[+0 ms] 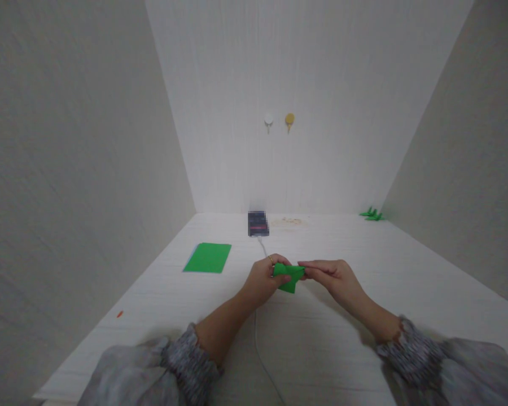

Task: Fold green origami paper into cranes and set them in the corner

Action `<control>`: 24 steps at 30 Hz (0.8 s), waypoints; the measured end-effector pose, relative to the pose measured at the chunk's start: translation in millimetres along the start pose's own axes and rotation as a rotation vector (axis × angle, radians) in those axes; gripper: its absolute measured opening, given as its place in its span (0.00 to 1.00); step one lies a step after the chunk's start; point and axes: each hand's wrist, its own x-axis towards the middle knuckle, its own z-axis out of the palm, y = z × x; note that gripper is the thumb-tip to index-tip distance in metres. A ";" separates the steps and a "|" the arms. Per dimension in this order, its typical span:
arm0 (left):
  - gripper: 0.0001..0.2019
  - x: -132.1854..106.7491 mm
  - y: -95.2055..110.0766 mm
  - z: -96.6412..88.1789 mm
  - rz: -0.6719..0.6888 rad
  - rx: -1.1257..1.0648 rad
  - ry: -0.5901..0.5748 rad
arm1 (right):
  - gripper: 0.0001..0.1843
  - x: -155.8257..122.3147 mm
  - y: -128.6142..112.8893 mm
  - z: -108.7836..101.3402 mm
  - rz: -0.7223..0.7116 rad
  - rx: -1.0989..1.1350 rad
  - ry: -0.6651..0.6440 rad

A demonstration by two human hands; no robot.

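Observation:
A small folded piece of green paper (288,278) is held just above the white table (364,316) between both hands. My left hand (263,280) pinches its left side, with a ring on one finger. My right hand (332,276) pinches its right edge with fingers pressed together. Both hands are closed on the paper near the middle of the table.
A flat stack of green paper sheets (207,257) lies to the left. A phone (258,223) stands near the back wall, its white cable (260,338) running toward me. Folded green paper figures (372,214) sit at the back right corner. Two hooks (279,120) hang on the wall. A tiny red speck (119,314) lies at the left.

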 end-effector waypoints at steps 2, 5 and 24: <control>0.11 -0.1 -1.2 0.1 -0.006 0.006 0.007 | 0.11 0.0 -0.8 -0.5 0.023 0.035 0.015; 0.11 -0.6 -1.1 0.2 -0.018 0.025 0.027 | 0.13 0.9 -1.5 -1.5 0.035 0.073 0.061; 0.08 -4.7 19.7 4.9 0.111 0.296 0.110 | 0.08 4.6 -1.0 7.6 -0.204 -0.340 0.095</control>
